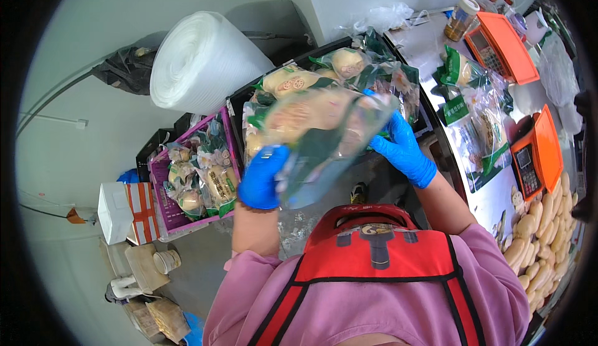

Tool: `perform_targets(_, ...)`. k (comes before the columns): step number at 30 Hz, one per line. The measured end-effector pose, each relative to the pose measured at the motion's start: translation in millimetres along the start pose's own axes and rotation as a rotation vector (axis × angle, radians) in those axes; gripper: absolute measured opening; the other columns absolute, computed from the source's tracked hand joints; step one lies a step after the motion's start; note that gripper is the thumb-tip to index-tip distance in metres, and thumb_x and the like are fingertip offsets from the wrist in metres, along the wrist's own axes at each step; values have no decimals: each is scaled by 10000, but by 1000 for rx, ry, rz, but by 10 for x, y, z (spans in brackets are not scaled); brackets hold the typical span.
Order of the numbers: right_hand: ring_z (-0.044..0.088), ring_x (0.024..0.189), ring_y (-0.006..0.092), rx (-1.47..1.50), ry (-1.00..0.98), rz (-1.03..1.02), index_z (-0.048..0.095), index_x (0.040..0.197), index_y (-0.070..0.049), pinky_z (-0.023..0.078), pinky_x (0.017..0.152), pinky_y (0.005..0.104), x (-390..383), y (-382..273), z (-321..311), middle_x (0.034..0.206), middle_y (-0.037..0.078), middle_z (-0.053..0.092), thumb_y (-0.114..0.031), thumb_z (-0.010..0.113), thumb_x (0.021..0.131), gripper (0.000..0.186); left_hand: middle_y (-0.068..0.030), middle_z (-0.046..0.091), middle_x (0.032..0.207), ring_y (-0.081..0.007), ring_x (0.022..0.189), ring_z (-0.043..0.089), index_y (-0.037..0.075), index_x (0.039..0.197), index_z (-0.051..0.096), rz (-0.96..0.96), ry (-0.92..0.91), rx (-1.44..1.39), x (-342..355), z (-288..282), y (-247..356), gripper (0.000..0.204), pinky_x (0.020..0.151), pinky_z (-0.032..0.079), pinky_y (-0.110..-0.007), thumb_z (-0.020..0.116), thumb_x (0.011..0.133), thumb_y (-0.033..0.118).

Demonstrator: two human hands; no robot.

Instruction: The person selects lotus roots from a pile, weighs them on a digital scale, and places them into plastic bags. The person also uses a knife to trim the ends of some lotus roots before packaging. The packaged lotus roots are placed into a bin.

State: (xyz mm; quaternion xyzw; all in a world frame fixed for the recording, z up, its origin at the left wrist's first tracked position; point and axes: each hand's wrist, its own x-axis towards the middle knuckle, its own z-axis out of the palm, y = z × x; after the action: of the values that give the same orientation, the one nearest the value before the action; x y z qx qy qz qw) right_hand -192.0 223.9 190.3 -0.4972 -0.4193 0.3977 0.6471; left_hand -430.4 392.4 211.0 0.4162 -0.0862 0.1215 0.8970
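Observation:
Between my two hands a clear and green plastic bag of lotus root is held up at a tilt, smeared by motion. My left hand, in a blue glove, is closed on its lower left edge. On its right side my right hand, also gloved in blue, grips the edge, with some fingers hidden behind the plastic. Just beyond the held bag stands a black crate filled with similar bags of pale lotus root.
To the left, a purple crate holds more bags. A white foam roll stands behind it, a white foam box beside it. The right-hand table carries orange scales, filled bags, jars and loose lotus roots.

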Motion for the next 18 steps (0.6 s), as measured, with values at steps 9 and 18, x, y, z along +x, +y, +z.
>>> perform_targets(9, 526, 1054, 107, 37, 71, 241, 398, 1403, -72, 418, 945, 266, -194, 536, -260, 1155, 46, 582, -87, 583, 914, 523, -187, 624, 1154, -264, 971, 644, -29, 1274, 500, 165, 810, 354, 160, -31, 748, 477, 892, 485, -380, 555, 908, 271)
perform_targets(18, 574, 1010, 144, 28, 117, 265, 467, 1348, -68, 467, 910, 291, -382, 665, -372, 1116, 77, 602, -137, 636, 902, 482, -11, 580, 687, -93, 583, 549, 72, 870, 631, -113, 722, 593, 1120, -602, -28, 166, 520, 426, -246, 606, 898, 234)
